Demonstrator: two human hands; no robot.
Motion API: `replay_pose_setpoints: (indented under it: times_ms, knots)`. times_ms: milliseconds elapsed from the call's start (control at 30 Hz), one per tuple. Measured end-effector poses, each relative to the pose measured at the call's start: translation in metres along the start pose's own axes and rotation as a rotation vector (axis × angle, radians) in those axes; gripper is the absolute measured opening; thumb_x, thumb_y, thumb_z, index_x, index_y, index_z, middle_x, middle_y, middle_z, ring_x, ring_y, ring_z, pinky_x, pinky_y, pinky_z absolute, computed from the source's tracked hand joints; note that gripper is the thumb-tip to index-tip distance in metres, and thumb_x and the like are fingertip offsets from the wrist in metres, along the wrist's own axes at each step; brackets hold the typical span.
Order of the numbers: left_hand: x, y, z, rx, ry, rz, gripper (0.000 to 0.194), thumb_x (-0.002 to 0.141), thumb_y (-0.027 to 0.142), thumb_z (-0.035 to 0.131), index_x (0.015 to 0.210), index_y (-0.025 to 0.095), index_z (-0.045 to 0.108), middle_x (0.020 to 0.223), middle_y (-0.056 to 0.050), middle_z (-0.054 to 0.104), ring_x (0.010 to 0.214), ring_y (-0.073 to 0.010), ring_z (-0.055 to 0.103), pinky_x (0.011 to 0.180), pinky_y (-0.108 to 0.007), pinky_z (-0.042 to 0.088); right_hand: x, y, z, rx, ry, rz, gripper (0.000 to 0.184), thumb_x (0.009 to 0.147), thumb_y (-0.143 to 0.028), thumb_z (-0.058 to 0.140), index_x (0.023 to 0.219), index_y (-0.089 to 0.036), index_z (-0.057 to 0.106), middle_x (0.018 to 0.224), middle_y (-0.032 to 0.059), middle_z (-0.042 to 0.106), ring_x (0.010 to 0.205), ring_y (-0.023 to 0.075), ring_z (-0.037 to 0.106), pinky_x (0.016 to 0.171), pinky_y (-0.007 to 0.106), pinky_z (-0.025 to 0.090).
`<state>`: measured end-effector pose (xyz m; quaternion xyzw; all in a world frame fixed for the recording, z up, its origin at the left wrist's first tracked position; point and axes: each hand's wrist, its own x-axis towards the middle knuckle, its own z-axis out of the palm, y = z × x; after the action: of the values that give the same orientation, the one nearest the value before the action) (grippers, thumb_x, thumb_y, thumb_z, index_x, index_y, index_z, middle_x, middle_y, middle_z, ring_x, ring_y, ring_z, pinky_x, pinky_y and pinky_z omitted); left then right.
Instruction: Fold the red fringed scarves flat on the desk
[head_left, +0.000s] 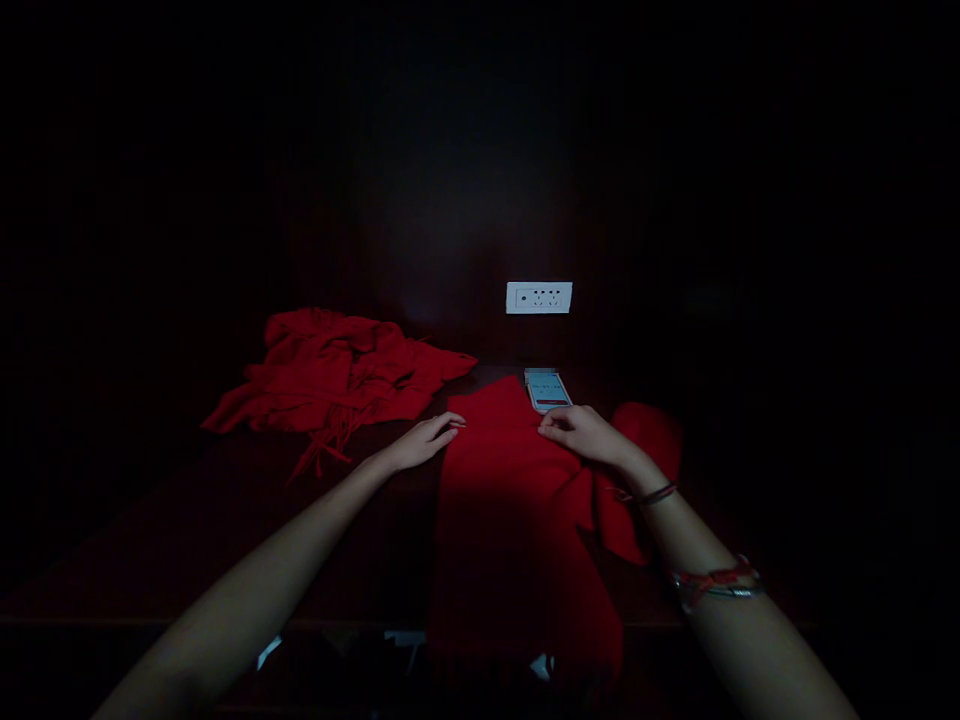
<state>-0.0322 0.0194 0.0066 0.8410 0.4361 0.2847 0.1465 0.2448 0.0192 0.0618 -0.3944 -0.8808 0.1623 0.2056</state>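
The left hand [421, 442] has its thumb and finger close together, pinching the left edge of a long red scarf [510, 500]. The right hand [591, 434] pinches the same scarf at its right edge, so its fingers are closed on the cloth too. The scarf lies flat between the two hands, with some soft wrinkles on its right side. Its near end hangs down over the near edge of the dark counter [300, 540], and there are strings on that end.

A dark band [658, 495] goes around the right wrist, and more bands [716, 580] sit nearer, up the arm. Just past the right hand is a phone [550, 390] with its screen lit up. To the right, partly behind the right wrist, lies another red cloth [656, 440]. On the far left is a messy red pile [337, 365] with strings hanging out. A white wall socket [538, 298] is on the dark wall at the far side.
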Motion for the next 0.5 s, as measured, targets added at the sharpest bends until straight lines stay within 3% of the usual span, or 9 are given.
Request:
replay_pose_setpoints:
  times_ms: [167, 267, 367, 500]
  knots:
    - [-0.004, -0.008, -0.001, 0.119, -0.031, 0.049, 0.032, 0.084, 0.035, 0.028, 0.1, 0.019, 0.05, 0.108, -0.003, 0.052, 0.103, -0.0136, 0.044, 0.091, -0.026, 0.029, 0.002, 0.006, 0.014, -0.168, -0.032, -0.018, 0.018, 0.075, -0.027, 0.046, 0.079, -0.016, 0.058, 0.081, 0.0074, 0.059, 0.074, 0.0147, 0.051, 0.065, 0.023, 0.036]
    - [-0.008, -0.014, -0.003, 0.187, -0.073, -0.009, 0.035, 0.084, 0.036, 0.025, 0.109, 0.023, 0.046, 0.118, 0.0, 0.045, 0.113, -0.0155, 0.034, 0.095, -0.032, 0.023, 0.003, 0.008, 0.018, -0.187, -0.122, -0.008, 0.019, 0.076, -0.03, 0.045, 0.08, -0.016, 0.058, 0.078, 0.0079, 0.059, 0.072, 0.0146, 0.052, 0.064, 0.022, 0.036]
    - [-0.013, -0.017, -0.005, 0.238, -0.118, -0.097, 0.038, 0.085, 0.038, 0.023, 0.119, 0.029, 0.036, 0.126, 0.003, 0.036, 0.119, -0.0174, 0.023, 0.097, -0.038, 0.016, 0.004, 0.006, 0.013, -0.195, -0.177, -0.026, 0.019, 0.077, -0.028, 0.043, 0.078, -0.016, 0.058, 0.075, 0.0074, 0.059, 0.068, 0.0135, 0.051, 0.062, 0.021, 0.035]
    - [-0.016, -0.018, -0.004, 0.266, -0.095, -0.101, 0.04, 0.085, 0.037, 0.022, 0.121, 0.025, 0.034, 0.129, 0.001, 0.031, 0.119, -0.0155, 0.024, 0.097, -0.033, 0.018, 0.007, 0.004, 0.002, -0.151, -0.29, -0.099, 0.019, 0.078, -0.026, 0.041, 0.074, -0.017, 0.057, 0.069, 0.0038, 0.059, 0.062, 0.0117, 0.05, 0.058, 0.021, 0.035]
